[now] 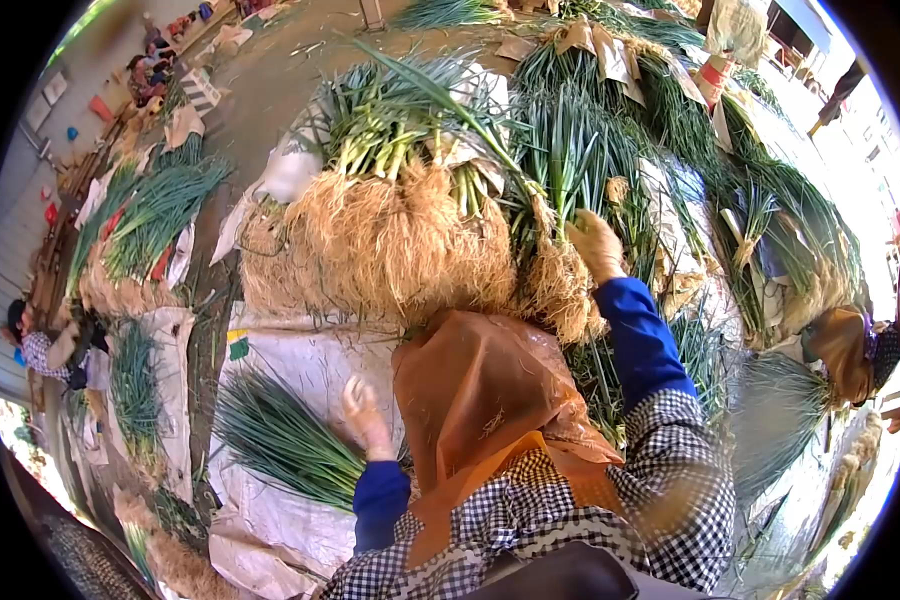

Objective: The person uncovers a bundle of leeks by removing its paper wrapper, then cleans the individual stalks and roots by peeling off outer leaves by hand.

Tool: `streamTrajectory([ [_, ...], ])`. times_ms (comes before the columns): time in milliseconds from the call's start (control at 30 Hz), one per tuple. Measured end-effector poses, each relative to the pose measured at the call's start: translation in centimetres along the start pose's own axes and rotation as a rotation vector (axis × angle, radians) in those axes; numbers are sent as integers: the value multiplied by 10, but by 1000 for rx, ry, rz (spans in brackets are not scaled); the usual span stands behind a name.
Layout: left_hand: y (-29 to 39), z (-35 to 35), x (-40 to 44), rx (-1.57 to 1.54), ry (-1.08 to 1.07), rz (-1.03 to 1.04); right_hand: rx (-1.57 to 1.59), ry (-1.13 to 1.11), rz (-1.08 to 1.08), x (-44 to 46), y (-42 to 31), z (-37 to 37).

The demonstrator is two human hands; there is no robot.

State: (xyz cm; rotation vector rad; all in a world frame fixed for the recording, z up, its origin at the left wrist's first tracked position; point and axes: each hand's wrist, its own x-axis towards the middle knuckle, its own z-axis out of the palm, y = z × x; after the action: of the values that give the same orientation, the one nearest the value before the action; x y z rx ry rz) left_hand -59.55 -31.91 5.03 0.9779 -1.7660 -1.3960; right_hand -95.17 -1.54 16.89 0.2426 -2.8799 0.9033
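My right hand point(595, 245) reaches forward and is closed at the side of an upright bunch of green onions point(568, 160), where the stems meet the tan roots point(560, 285). My left hand point(364, 412) is raised over a white sheet point(310, 350), its fingers smeared and nothing clearly visible in them. Beside it, green leaves point(280, 435) fan out on the sheet, their lower ends hidden by my left sleeve. In front of me lies a big heap of green onions point(400, 140), its long, shaggy roots point(400, 235) toward me.
A brown apron point(485, 390) covers my lap. More green onions lie at the left point(165, 215) and right point(660, 110). One person point(50, 345) sits at the far left; another, partly cut off, wears a brown apron point(842, 355) at the right. Several people point(150, 75) sit at the back.
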Motion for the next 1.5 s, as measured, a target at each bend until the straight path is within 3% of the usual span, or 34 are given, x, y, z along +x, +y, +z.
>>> streamTrajectory([
  [100,70,85,0,-311,-269,139,-204,50,-218,35,-56,22],
  [200,129,148,-22,-226,-525,196,-301,-116,-174,84,-50,57],
  [300,125,194,-39,-629,-619,-92,-168,-136,-216,62,-53,16],
  [333,133,205,-45,-628,-621,-101,-2,-161,-252,42,-34,1],
  [367,147,209,-51,-671,-719,-297,13,-298,-92,14,-33,-18],
  [433,152,233,-74,-671,-874,-594,27,-158,-198,-55,3,-27],
  [500,161,247,-108,-618,-897,-640,-78,-133,-266,-106,31,-30],
  [533,121,260,-117,-509,-928,-434,-64,-212,-303,-125,37,-38],
  [567,121,261,-125,-505,-954,-421,-44,-295,-344,-140,41,-47],
  [633,113,253,-122,-465,-856,-705,29,-372,-404,-150,44,-55],
  [667,108,251,-119,-566,-860,-694,215,-422,-255,-141,41,-65],
  [700,104,249,-119,-546,-852,-573,207,-458,-98,-127,33,-72],
  [767,112,245,-124,-623,-807,-768,257,-204,-313,-103,19,-56],
  [833,118,238,-124,-610,-841,-731,71,-67,-715,-85,0,-27],
  [867,119,234,-124,-591,-886,-699,-130,-352,-669,-80,2,-15],
  [900,119,229,-119,-587,-883,-694,-90,-223,-763,-80,6,-6],
  [967,125,223,-105,-865,-881,-947,-331,-17,-938,-87,1,-23],
  [1000,128,224,-102,-913,-840,-985,-516,-254,-963,-95,-1,-33],
  [1033,124,225,-98,-914,-836,-992,-541,-286,-921,-117,19,-21],
  [1067,118,226,-91,-978,-800,-1013,-384,-290,-1027,-134,38,-30],
  [1100,109,224,-87,-1037,-764,-1040,-2,-297,-1027,-148,47,-47],
  [1133,97,220,-78,-1180,-854,-1064,14,-362,-972,-161,65,-63],
  [1167,96,217,-72,-1151,-862,-1105,-131,-546,-741,-173,91,-77],
  [1200,99,216,-70,-1163,-903,-1103,-489,-990,-397,-179,106,-91],
  [1267,110,210,-79,-1180,-948,-1143,-857,-1327,-291,-205,156,-106],
  [1300,116,212,-83,-1187,-964,-1172,-862,-1477,-280,-201,169,-90],
  [1367,124,211,-94,-1193,-1018,-1193,-598,-1154,-608,-166,122,-66],
  [1400,131,208,-102,-1146,-971,-1248,-134,-790,-96,-151,70,-75],
  [1433,139,209,-103,-1105,-929,-1283,365,-469,-131,-144,48,-64],
  [1500,140,206,-104,-977,-888,-1248,854,-505,-52,-119,4,-36],
])
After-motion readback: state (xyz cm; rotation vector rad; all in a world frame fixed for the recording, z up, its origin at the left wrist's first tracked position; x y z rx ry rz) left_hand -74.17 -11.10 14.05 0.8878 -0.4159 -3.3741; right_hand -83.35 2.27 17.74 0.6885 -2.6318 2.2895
